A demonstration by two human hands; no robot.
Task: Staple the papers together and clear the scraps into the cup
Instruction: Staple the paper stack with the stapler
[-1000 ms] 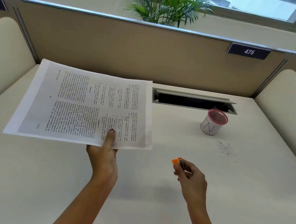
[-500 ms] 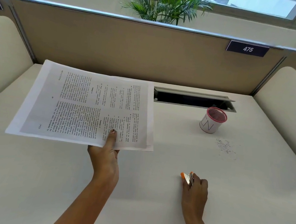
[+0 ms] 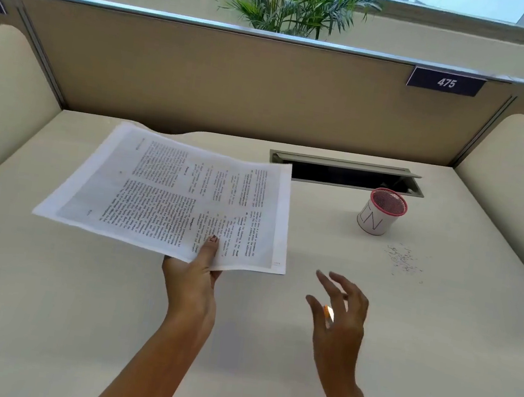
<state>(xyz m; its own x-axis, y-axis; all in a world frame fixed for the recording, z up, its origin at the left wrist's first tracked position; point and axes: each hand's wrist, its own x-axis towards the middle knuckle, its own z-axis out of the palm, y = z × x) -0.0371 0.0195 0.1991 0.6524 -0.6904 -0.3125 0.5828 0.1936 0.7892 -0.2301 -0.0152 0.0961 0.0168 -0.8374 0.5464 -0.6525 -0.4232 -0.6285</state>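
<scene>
two hands [image 3: 191,284] [image 3: 337,321], one cup [image 3: 373,221], one stapler [image 3: 328,313]

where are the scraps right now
In the head view the scraps lie scattered on the right side of the desk, just nearer and to the right of the pink-rimmed cup, beyond the right hand.

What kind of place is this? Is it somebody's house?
Probably not a house: it looks like an office or library study booth. A tan partition stands round the desk, a number plate on it reads 475, and the desk has a cable hatch.
</scene>
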